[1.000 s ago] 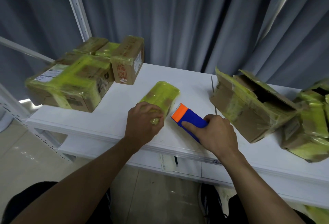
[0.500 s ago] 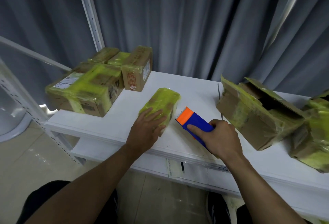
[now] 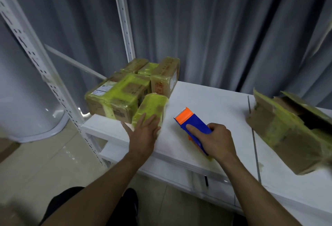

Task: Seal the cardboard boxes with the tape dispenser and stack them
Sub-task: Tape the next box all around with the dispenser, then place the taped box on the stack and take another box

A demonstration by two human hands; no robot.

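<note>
Behind everything, a grey curtain [image 3: 215, 28] is hung across the whole back, and white slotted posts [image 3: 124, 19] are stood in front of it. A white table [image 3: 215, 103] is spread out under the lot.

Over on its right side an open box [image 3: 280, 136] is parked, flaps up and pretty ragged. It's smeared with yellow-green tape and set well apart from the rest. At the left end a pile [image 3: 118, 96] of taped-up boxes is bunched together.

A small box [image 3: 152, 105], wrapped all over in the same tape, is laid flat right up against the front of that pile. Its near end is covered by the left hand [image 3: 143, 132]. That hand is laid flat with the fingers straight and slightly spread, so nothing is gripped, the top is just touched.

The right hand [image 3: 217, 141] is wrapped round the dispenser [image 3: 192, 123], index finger stretched along the blue body and the other fingers curled round it. The dispenser is held low over the table between the small box and the open box, nearer the small one, with its orange toothed head pointed away and to the left. Whether the tabletop is actually touched by it can't be told.
</note>
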